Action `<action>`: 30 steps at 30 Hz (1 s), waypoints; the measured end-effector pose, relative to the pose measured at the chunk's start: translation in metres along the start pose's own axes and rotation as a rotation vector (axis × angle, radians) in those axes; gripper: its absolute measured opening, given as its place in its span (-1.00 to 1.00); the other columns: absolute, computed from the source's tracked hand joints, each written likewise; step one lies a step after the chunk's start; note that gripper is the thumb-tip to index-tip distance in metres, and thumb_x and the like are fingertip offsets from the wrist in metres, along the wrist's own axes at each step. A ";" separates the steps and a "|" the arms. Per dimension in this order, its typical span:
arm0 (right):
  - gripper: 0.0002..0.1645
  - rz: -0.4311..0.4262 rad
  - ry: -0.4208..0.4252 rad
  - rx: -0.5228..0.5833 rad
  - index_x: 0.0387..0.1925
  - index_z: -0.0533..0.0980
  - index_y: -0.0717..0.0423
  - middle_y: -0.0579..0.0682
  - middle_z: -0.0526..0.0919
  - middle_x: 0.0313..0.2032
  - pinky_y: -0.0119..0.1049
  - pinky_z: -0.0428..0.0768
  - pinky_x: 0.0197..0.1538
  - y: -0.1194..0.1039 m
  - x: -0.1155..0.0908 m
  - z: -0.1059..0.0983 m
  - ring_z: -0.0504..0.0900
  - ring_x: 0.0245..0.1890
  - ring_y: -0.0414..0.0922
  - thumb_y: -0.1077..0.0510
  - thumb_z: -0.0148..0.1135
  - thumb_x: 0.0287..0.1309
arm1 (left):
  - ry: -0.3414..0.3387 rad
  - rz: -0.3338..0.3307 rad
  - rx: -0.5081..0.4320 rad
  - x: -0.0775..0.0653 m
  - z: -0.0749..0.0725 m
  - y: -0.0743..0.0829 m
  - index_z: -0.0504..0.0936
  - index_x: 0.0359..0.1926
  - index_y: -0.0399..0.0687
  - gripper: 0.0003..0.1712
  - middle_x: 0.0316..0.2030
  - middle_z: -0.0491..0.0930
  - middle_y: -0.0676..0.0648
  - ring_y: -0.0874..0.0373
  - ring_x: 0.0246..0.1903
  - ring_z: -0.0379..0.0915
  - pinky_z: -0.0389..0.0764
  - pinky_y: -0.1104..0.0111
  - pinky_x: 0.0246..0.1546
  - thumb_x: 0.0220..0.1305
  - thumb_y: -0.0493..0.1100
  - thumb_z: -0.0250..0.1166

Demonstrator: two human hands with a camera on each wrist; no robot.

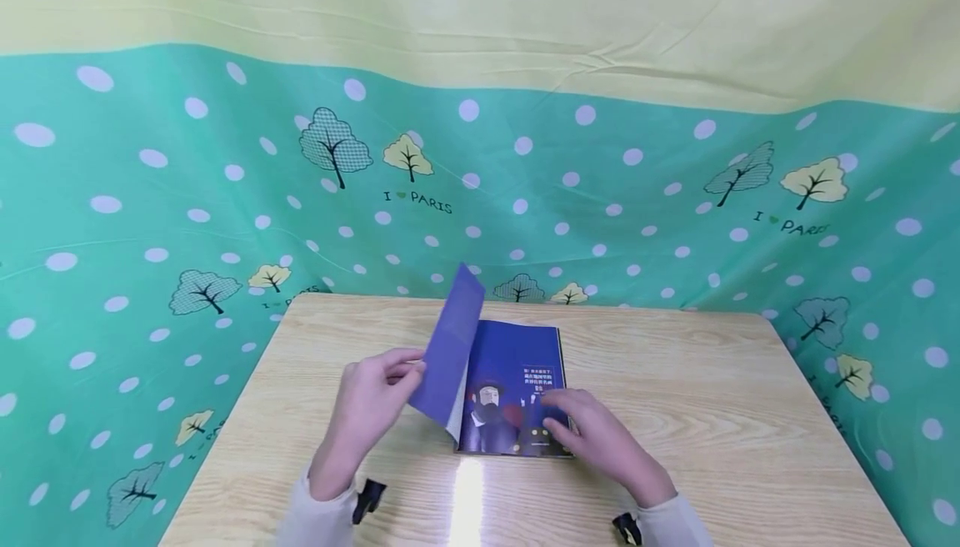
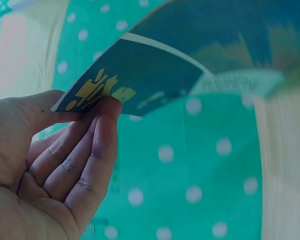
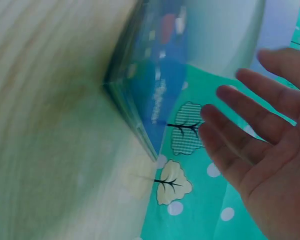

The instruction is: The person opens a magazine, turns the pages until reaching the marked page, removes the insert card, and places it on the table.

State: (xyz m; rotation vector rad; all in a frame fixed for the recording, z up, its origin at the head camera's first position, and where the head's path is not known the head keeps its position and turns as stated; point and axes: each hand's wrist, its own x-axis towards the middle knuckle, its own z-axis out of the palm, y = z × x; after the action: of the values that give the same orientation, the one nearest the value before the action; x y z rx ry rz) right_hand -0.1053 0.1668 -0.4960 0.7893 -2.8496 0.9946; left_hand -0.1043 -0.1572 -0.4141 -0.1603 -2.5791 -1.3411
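Observation:
A book with dark blue pages (image 1: 517, 363) lies on the table, its right side showing a bearded figure and white lettering. My left hand (image 1: 375, 397) pinches the raised blue cover (image 1: 453, 347) by its outer edge, thumb on one side and fingers on the other. In the left wrist view that cover (image 2: 140, 75) slants up from the fingertips, with yellow print near the held corner. My right hand (image 1: 592, 430) is over the lower right of the book, fingers relaxed. In the right wrist view the fingers (image 3: 240, 125) are spread and hold nothing, beside the book's page (image 3: 165, 85).
The pale wooden table (image 1: 675, 397) extends on both sides of the book. Behind it hangs a green and yellow cloth (image 1: 420, 255) with white dots and printed trees. A bright light reflection lies on the table in front of the book.

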 end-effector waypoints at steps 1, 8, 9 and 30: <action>-0.61 0.000 -0.026 -0.038 0.12 0.59 0.16 0.08 0.61 0.13 0.04 0.54 0.22 0.002 -0.001 0.002 0.55 0.17 0.05 0.13 0.33 0.31 | 0.015 -0.007 0.020 -0.001 -0.005 -0.004 0.77 -0.10 -0.10 -0.79 -0.34 0.77 0.01 0.19 -0.36 0.72 0.74 0.37 -0.31 0.23 -0.28 0.39; -0.37 -0.014 -0.082 -0.179 0.22 0.53 0.13 0.16 0.52 0.23 0.11 0.48 0.27 0.007 -0.002 0.013 0.47 0.23 0.11 -0.04 0.44 0.17 | 0.062 -0.087 0.149 -0.011 -0.028 -0.034 0.75 -0.03 -0.18 -0.76 -0.31 0.77 -0.06 0.05 -0.28 0.73 0.74 0.13 -0.24 0.30 -0.22 0.36; -0.33 -0.019 -0.086 -0.190 0.24 0.52 0.11 0.16 0.51 0.24 0.11 0.47 0.28 0.007 -0.002 0.014 0.46 0.24 0.11 -0.06 0.45 0.15 | 0.066 -0.097 0.164 -0.012 -0.029 -0.037 0.74 -0.02 -0.19 -0.75 -0.30 0.77 -0.08 0.02 -0.27 0.73 0.74 0.11 -0.25 0.31 -0.21 0.36; -0.20 -0.061 -0.150 -0.257 0.33 0.44 0.06 0.13 0.43 0.30 0.11 0.43 0.31 0.007 0.004 0.029 0.39 0.29 0.09 -0.18 0.43 0.14 | 0.032 -0.243 0.360 -0.024 -0.026 -0.102 0.61 0.04 -0.46 -0.60 -0.25 0.71 -0.34 -0.22 -0.26 0.69 0.71 -0.04 -0.25 0.32 -0.20 0.31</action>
State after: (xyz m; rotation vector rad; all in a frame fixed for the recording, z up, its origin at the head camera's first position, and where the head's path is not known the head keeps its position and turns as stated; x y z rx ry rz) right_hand -0.1075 0.1526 -0.5222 0.9528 -2.9721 0.5672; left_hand -0.0974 -0.2368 -0.4871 0.2403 -2.8274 -0.9103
